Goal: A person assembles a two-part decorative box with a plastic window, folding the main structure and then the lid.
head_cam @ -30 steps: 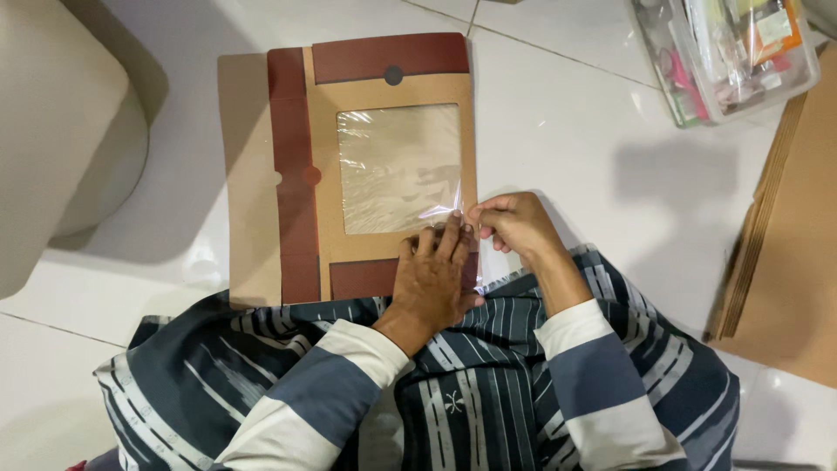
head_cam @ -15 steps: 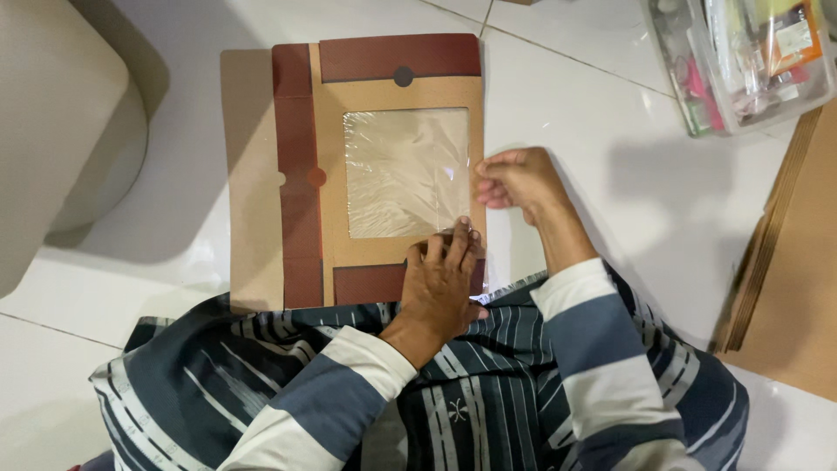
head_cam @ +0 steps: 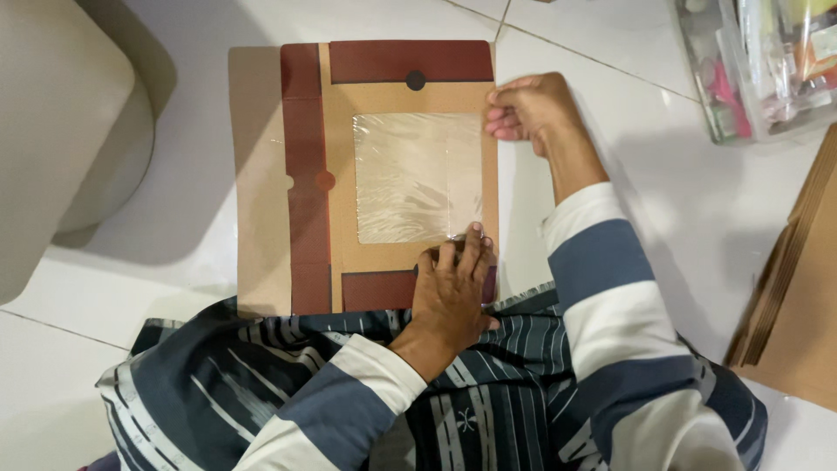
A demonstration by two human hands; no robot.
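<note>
A flat brown cardboard sheet with dark red panels lies on the white tiled floor in front of me. A clear plastic film window fills its middle. My left hand lies flat, fingers spread, pressing on the lower right corner of the window. My right hand is at the sheet's upper right edge, its fingers curled and pinched against that edge. Whether it also holds tape or film, I cannot tell.
A clear plastic box of small supplies stands at the upper right. A stack of flat brown cardboard lies at the right. A beige rounded object sits at the left. My lap in striped cloth fills the bottom.
My right hand has slid from beside my left hand up along the sheet's right edge to its upper corner. My left hand has stayed pressed at the lower right corner.
</note>
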